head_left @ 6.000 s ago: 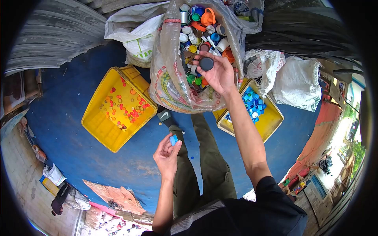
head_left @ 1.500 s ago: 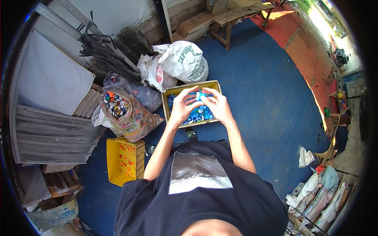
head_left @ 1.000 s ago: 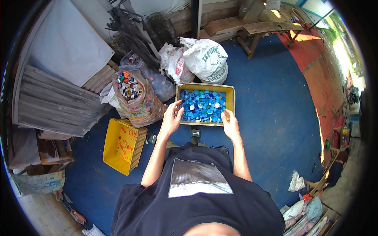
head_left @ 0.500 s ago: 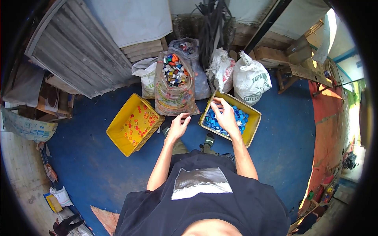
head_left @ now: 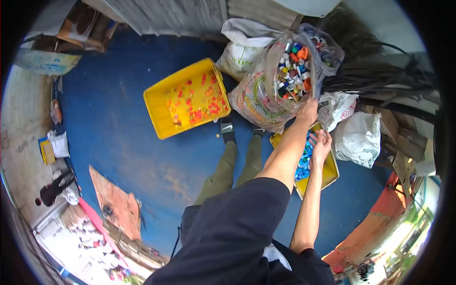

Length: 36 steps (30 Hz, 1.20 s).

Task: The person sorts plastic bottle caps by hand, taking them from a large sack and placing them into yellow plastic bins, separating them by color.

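— Going from the left, what did we have?

— First the yellow crate with red and orange caps (head_left: pixel 159 114) lay on the blue floor, well apart from both our hands. Next to it stood the clear sack (head_left: pixel 256 95). Its long axis ran from the lower left up to the right, with the mouth at the upper end, full of mixed caps (head_left: pixel 294 71).

— And which hand was nearer to the sack?

— Our left hand (head_left: pixel 308 111). It was touching the plastic at the lower edge of the mouth, so the mixed caps lay just above and beyond the fingers. Whether these fingers were pinching the plastic or only resting on it, we could not tell.

— And the other hand?

— Our right hand (head_left: pixel 322 142) was lower and a little to the right, over the second yellow crate (head_left: pixel 330 173). Its fingers looked loose and spread, with nothing between them as far as we saw. The blue caps (head_left: pixel 304 164) lay directly under it, and the white sack (head_left: pixel 358 140) was beside it, further right.
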Available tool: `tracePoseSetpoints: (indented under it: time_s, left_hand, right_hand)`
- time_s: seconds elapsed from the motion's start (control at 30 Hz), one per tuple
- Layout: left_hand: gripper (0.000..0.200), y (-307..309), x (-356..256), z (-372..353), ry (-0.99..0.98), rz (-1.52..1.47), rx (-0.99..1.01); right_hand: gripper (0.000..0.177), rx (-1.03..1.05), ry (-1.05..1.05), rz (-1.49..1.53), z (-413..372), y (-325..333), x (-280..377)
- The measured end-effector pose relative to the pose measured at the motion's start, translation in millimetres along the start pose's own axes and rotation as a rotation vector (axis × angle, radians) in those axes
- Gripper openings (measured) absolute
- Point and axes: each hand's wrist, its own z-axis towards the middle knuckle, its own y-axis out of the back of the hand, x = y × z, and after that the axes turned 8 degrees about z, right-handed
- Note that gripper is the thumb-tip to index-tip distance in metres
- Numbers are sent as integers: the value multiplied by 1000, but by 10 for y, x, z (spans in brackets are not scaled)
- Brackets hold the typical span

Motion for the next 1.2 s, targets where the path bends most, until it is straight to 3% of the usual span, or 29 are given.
tracePoseSetpoints:
  time_s: [0.07, 0.13, 0.17, 0.2, 0.23, 0.3, 0.4, 0.47, 0.63, 0.87, 1.2]
  left_hand:
    - [33, 53, 97, 525, 70, 114, 94]
    - [28, 64, 322, 1021, 58, 82, 45]
    - [26, 322, 392, 1130, -24, 136, 156]
    - [27, 235, 641, 1379, -154, 246, 88]
    - [20, 569, 660, 1405, -232, 269, 108]
    - [19, 504, 1026, 1672, -162, 326, 23]
    - [23, 633, 1198, 1545, -106, 412, 164]
    - [28, 794, 1133, 1368, -51, 566, 328]
    - [32, 869, 1416, 1124, -166, 658, 337]
    - [20, 939, 1599, 1099, -228, 632, 287]
    - [34, 858, 1659, 1310, -83, 561, 327]
  right_hand:
    - [59, 5, 24, 28, 461, -252, -187]
    - [52, 62, 57, 1, 813, -428, -291]
    - [48, 97, 77, -20, 999, -595, -286]
    - [42, 150, 116, -51, 1192, -716, -339]
    - [37, 198, 145, -81, 1328, -790, -419]
    - [27, 283, 313, -223, 1595, -1010, -534]
    - [24, 443, 707, -743, 1900, -1199, -562]
    - [22, 471, 673, -862, 1974, -1244, -638]
    - [14, 533, 509, -1131, 1988, -1153, -663]
    - [20, 709, 559, -1004, 1997, -1207, -650]
    - [13, 725, 585, -981, 2165, -1608, -782]
